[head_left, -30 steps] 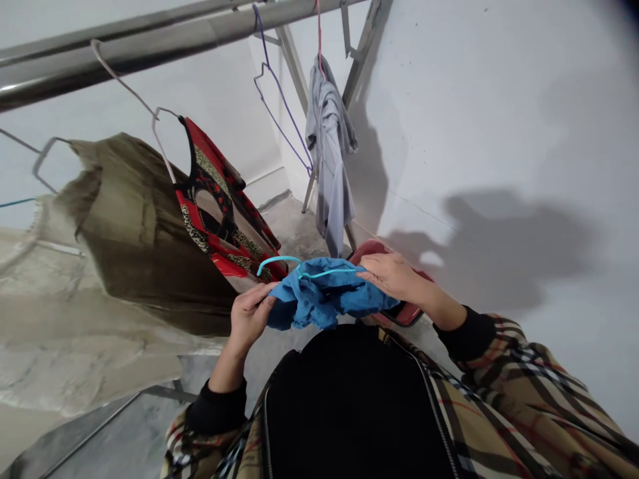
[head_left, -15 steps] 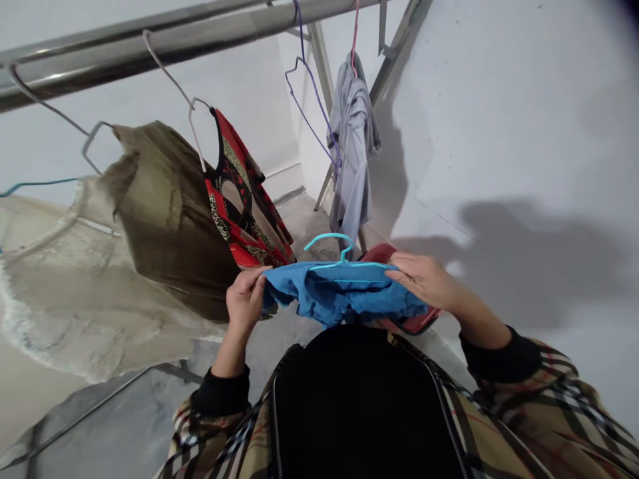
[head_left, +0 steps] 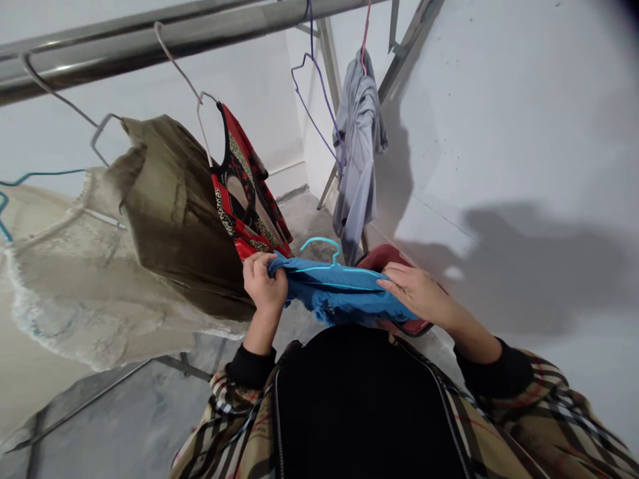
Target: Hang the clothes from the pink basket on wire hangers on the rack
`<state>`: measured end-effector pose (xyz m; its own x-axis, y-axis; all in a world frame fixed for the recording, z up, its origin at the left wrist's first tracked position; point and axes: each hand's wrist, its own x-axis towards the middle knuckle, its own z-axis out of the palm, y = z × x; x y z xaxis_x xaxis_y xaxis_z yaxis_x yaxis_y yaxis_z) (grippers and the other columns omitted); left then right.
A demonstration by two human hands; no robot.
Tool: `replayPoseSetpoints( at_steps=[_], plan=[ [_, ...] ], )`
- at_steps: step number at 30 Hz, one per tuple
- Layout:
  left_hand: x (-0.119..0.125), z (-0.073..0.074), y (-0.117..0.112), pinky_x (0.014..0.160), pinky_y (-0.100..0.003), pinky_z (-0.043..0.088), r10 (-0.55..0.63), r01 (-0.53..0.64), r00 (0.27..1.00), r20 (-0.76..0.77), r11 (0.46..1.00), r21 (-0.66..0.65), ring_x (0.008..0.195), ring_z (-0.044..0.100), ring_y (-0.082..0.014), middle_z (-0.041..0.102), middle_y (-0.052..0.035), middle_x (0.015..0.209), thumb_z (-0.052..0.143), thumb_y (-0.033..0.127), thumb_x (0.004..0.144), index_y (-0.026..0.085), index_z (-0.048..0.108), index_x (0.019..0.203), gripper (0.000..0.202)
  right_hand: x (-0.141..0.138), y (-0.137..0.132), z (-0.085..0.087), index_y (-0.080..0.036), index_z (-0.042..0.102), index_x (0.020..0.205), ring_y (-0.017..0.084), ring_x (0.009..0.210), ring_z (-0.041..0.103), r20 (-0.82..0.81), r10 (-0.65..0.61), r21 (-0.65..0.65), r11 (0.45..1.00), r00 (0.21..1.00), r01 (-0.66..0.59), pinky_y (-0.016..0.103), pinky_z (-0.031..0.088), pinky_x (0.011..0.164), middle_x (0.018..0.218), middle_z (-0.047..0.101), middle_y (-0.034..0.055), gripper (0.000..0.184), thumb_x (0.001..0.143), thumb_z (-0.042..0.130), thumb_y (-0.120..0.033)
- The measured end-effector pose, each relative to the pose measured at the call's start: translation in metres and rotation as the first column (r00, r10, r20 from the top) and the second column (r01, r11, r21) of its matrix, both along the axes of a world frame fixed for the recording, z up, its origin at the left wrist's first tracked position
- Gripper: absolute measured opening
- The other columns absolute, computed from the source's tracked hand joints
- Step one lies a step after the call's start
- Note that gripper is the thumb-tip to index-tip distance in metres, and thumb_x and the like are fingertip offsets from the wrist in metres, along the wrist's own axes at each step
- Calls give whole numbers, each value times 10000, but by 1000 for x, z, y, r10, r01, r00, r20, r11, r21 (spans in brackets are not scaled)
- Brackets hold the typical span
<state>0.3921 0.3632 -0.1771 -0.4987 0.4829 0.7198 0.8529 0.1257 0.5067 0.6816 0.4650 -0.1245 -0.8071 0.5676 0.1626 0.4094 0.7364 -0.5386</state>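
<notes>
Left hand (head_left: 264,283) clamped on edge of blue cloth (head_left: 344,299), right hand (head_left: 414,293) apart, lying flat on it, teal hanger (head_left: 322,241) w/ hook sticking up above.

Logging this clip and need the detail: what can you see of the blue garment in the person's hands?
The blue garment is bright blue, soft-looking fabric, bunched and creased, so its type cannot be told. It hangs on a thin teal hanger, whose hook rises above the cloth and whose bar lies along its top edge. The left hand grips one end; the right hand lies over the other.
</notes>
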Motion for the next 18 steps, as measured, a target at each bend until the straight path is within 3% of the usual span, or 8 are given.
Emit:
replayPoseSetpoints(
  at_steps=[2, 4, 7, 9, 13, 16, 18],
  plan=[
    [-3, 6, -2, 910, -389, 443, -91, 88, 995, -51, 995, -53, 1004, 577, -225, 614, -90, 1006, 551, 92, 768, 188, 637, 962, 232, 0, 0, 0, -194, 531, 739, 144, 725, 527, -48, 9, -22, 1000, 999, -10, 274, 407, 692, 772, 538, 22, 368, 1003, 365, -389],
    [-1, 7, -5, 952, -415, 417, -294, 272, 950, -105, 944, -184, 1036, 583, -241, 644, -96, 1048, 598, 150, 795, 206, 652, 1066, 282, -1, 0, 1, -189, 545, 712, 140, 698, 516, -106, 10, -47, 999, 994, -15, 278, 411, 676, 750, 537, 23, 384, 997, 383, -389],
    [0, 1, -11, 798, -311, 468, -505, 471, 860, -72, 840, -269, 819, 619, -175, 674, -57, 889, 584, 218, 869, 232, 667, 1137, 282, 1, 3, 1, -177, 623, 714, 141, 692, 543, -179, 26, -147, 988, 984, -52, 284, 442, 665, 748, 581, 33, 375, 964, 469, -411],
    [-3, -3, -15, 673, -243, 459, -552, 534, 833, -33, 818, -212, 677, 583, -128, 641, -30, 763, 545, 209, 905, 229, 695, 1105, 251, 5, 7, 0, -180, 702, 804, 159, 758, 599, -224, 37, -250, 964, 974, -94, 299, 488, 716, 815, 644, 50, 316, 929, 537, -419],
    [-12, 0, -23, 627, -210, 439, -578, 569, 816, -24, 809, -147, 641, 559, -102, 614, -17, 738, 579, 199, 897, 232, 709, 1104, 246, 17, 15, -4, -224, 745, 1018, 196, 953, 659, -326, -63, -404, 911, 943, -79, 356, 522, 884, 1024, 711, 66, 262, 908, 570, -385],
    [-13, 7, -28, 612, -191, 421, -640, 607, 761, -105, 760, -233, 629, 550, -91, 602, -3, 716, 574, 181, 900, 260, 701, 1128, 273, 24, 20, -3, -239, 756, 990, 195, 975, 671, -399, -241, -445, 894, 885, 43, 345, 533, 884, 1035, 727, 57, 223, 888, 598, -359],
    [-12, 10, -29, 605, -188, 408, -719, 642, 676, -161, 682, -349, 628, 547, -91, 594, 3, 698, 556, 176, 910, 286, 691, 1149, 296, 25, 23, -4, -239, 759, 961, 195, 969, 673, -416, -326, -432, 892, 849, 130, 342, 538, 872, 1034, 730, 55, 206, 877, 609, -351]
  ],
)
